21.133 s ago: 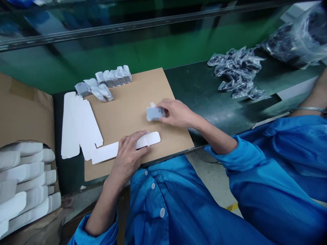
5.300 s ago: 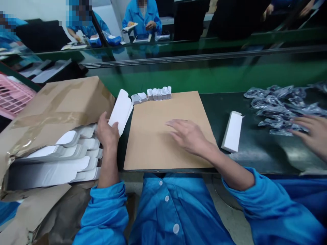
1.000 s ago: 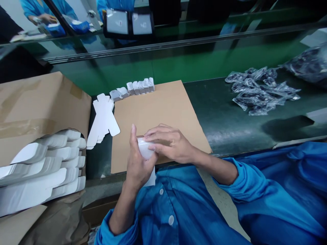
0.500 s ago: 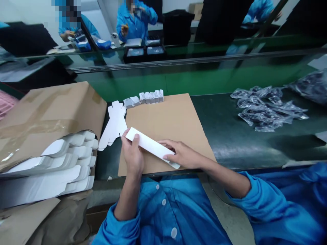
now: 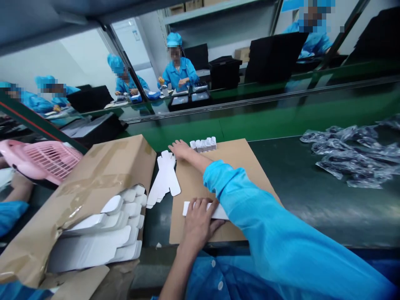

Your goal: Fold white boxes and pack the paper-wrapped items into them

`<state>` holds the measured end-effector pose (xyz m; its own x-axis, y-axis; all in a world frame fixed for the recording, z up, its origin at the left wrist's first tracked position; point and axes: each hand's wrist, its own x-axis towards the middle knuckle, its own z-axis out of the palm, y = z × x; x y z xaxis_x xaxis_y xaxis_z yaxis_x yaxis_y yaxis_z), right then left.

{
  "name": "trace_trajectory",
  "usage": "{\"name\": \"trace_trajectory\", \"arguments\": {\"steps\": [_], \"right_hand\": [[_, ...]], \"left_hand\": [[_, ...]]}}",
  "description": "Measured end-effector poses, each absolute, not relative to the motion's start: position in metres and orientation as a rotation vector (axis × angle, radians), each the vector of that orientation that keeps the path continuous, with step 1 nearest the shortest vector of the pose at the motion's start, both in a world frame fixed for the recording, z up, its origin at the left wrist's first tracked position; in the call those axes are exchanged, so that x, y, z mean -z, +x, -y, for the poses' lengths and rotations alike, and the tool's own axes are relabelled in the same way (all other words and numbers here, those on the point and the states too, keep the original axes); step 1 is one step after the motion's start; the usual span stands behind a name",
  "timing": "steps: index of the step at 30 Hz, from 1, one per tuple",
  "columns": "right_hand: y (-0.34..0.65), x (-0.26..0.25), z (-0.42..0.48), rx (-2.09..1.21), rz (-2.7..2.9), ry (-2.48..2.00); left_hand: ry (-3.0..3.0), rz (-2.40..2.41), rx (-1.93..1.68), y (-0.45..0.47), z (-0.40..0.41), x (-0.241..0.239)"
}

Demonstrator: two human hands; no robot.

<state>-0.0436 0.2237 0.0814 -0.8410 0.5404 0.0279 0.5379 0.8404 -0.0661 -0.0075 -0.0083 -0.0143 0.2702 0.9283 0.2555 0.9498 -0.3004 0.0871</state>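
Observation:
My left hand [image 5: 200, 218] presses over a long, narrow white box [image 5: 220, 212], fingers across its top and thumb along its near side. The box lies on a flat brown cardboard sheet [image 5: 229, 156], partly hidden by my right sleeve. My right arm crosses above it. At the sheet's far left corner, my right hand [image 5: 181, 149] reaches down with fingers extended, covering the spot beside a row of small white folded pieces [image 5: 203, 144]. Whether it touches a piece there is hidden. Flat white box blanks [image 5: 164, 177] lie crossed just left of that hand.
A big taped carton [image 5: 121, 158] at left is torn open, showing stacked white blanks [image 5: 125, 237]. Clear-bagged dark items [image 5: 356, 154] lie on the dark green bench at right. A pink basket [image 5: 53, 158] stands beyond the carton. Several people in blue work across the bench.
My right hand has let go of the white box and moved to the far left corner. My left hand has turned palm down over the box, now on the sheet. The view has shifted.

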Motion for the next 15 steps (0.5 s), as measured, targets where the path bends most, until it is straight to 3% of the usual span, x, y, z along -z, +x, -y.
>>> {"name": "trace_trajectory", "arguments": {"steps": [6, 15], "right_hand": [[0.0, -0.083, -0.208, -0.032, 2.934, -0.846], [0.21, -0.053, -0.146, -0.2, 2.812, -1.628]], "left_hand": [[-2.421, 1.809, 0.485, -0.009, 0.012, 0.022], [-2.457, 1.756, 0.408, -0.011, 0.014, 0.011]]}}
